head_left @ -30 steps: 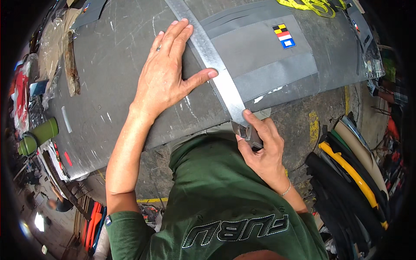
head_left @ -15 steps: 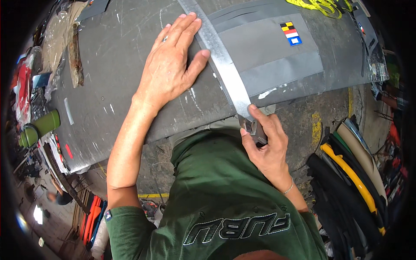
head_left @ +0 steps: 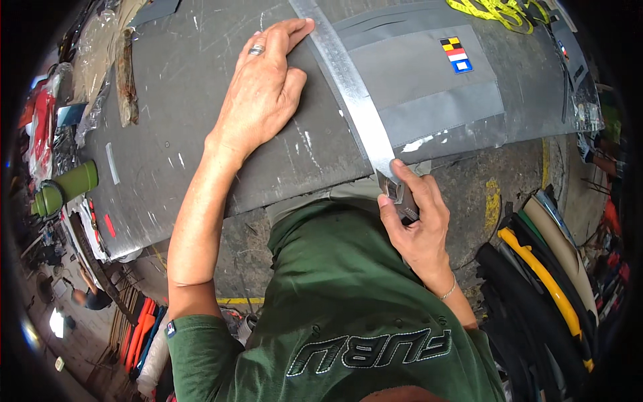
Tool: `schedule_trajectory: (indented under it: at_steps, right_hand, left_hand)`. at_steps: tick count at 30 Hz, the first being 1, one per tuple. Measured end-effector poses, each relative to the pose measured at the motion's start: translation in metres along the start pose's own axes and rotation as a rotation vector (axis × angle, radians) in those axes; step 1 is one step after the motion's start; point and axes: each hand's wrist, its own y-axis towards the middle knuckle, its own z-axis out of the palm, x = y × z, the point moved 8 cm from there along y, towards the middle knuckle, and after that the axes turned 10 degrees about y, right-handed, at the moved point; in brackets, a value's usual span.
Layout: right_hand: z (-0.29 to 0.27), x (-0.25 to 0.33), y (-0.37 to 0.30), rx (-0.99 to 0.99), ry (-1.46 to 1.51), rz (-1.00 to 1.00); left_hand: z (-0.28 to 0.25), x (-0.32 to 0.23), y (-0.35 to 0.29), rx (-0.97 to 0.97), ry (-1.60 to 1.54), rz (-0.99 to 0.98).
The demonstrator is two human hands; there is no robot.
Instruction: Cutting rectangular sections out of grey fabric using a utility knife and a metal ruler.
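A long metal ruler (head_left: 358,104) lies slantwise across the worktable, along the left side of a grey fabric panel (head_left: 408,84) bearing a small patch of coloured flags (head_left: 457,55). My left hand (head_left: 261,97) rests on the table left of the ruler, its fingers bent and its foremost fingertips at the ruler's edge; nothing is in it. At the ruler's near end, by the table's front edge, my right hand (head_left: 425,218) grips a small silver and dark tool (head_left: 396,191) between thumb and fingers. Its exact kind is partly hidden.
The dark worktable (head_left: 181,87) has a curved front edge close to my body. A yellow tape measure (head_left: 492,10) lies at the far right. Plastic-wrapped goods and a green bottle (head_left: 67,187) are at the left. Rolls of material (head_left: 542,268) stand at the lower right.
My left hand's fingers have bent, and its thumb has drawn back from the ruler. The right hand keeps its grip at the ruler's near end. The whole view has shifted slightly.
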Motion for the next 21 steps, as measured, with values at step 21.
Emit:
schedule_trajectory:
  at_steps: [21]
  right_hand:
    - [-0.001, -0.001, 0.0, 0.008, -0.026, 0.002]
  left_hand:
    - [0.006, -0.022, 0.004, 0.096, 0.115, 0.011]
